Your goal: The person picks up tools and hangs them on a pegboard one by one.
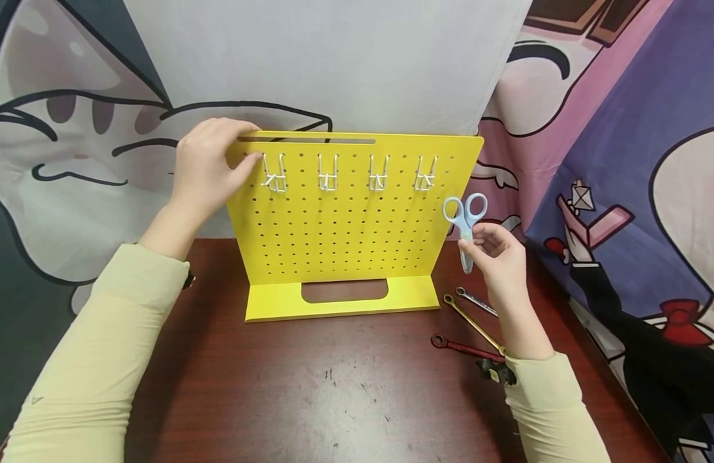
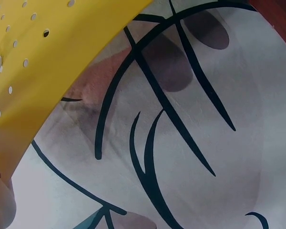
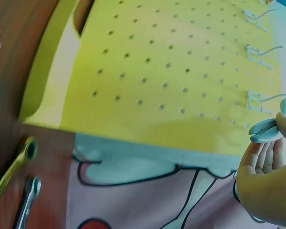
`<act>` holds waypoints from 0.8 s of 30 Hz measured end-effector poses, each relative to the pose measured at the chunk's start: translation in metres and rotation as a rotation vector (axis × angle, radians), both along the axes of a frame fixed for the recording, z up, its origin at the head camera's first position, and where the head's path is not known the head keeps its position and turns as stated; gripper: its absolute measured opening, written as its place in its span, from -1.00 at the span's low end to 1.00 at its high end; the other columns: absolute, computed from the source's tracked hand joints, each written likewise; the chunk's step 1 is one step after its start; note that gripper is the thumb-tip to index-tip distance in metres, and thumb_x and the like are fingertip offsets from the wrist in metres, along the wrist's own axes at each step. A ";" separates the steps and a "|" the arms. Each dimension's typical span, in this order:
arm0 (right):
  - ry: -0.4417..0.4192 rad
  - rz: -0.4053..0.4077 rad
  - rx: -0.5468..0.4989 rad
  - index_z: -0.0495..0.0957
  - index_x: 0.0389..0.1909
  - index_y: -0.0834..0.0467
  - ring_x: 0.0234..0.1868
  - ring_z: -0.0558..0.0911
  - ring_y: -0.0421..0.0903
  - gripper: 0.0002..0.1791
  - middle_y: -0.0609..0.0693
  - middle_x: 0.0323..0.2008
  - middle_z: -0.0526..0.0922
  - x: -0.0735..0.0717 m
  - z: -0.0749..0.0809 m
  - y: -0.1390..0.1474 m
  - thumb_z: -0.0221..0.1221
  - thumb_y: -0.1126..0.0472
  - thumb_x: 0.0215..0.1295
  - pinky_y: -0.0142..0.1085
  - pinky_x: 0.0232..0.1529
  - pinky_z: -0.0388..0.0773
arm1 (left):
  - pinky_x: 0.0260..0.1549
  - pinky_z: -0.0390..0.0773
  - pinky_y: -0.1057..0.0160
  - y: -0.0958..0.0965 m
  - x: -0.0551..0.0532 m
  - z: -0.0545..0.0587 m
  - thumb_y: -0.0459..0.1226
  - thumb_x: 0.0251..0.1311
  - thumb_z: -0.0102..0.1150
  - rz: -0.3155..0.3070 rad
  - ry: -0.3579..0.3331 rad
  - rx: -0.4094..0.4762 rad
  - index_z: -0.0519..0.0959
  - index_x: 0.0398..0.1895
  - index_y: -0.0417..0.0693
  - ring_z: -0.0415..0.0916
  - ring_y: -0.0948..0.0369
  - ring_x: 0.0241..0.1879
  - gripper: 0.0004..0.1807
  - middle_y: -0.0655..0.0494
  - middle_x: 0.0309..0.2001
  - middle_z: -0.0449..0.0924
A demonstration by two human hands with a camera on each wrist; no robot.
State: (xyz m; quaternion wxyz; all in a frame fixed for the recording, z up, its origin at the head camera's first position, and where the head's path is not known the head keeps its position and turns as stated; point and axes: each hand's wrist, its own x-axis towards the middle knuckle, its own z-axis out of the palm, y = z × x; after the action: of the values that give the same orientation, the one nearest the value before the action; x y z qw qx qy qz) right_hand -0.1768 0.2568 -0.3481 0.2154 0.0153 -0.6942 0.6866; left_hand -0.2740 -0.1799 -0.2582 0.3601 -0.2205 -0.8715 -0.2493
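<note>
A yellow pegboard (image 1: 339, 218) stands upright on the table, with several white wire hooks (image 1: 328, 173) in a row near its top. My left hand (image 1: 209, 164) grips the board's upper left corner, thumb on the front face. In the left wrist view only a fingertip (image 2: 1, 205) shows at the board's edge. Beside the board's right edge, my right hand (image 1: 498, 257) pinches a pair of light blue scissors (image 1: 466, 222) between thumb and fingers. Their handle loops point up and the blade end points down. The right wrist view shows the scissors (image 3: 264, 131) close to the endmost hook (image 3: 257, 101).
Right of the board's base lie a red wrench (image 1: 464, 347), a gold wrench (image 1: 473, 321) and a silver wrench (image 1: 475, 301) on the dark wooden table (image 1: 311, 386). A cartoon-printed cloth (image 1: 345, 64) hangs behind and along the right side.
</note>
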 end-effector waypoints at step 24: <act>-0.010 0.028 -0.237 0.64 -0.32 0.05 -0.37 0.65 -0.31 -0.65 -0.19 -0.42 0.73 -0.040 -0.003 -0.046 0.24 0.61 0.31 -0.55 -0.22 0.66 | 0.19 0.57 -0.15 -0.001 -0.001 -0.002 -0.36 0.34 0.38 -0.007 0.013 0.013 0.69 0.15 -0.21 0.62 -0.11 0.14 -0.66 -0.15 0.09 0.77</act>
State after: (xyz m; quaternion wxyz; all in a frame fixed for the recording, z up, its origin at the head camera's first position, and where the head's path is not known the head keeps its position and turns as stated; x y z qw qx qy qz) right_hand -0.2164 0.2104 -0.3507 0.2025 -0.0039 -0.6090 0.7668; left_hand -0.2751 -0.1807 -0.2599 0.3662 -0.2229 -0.8668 -0.2548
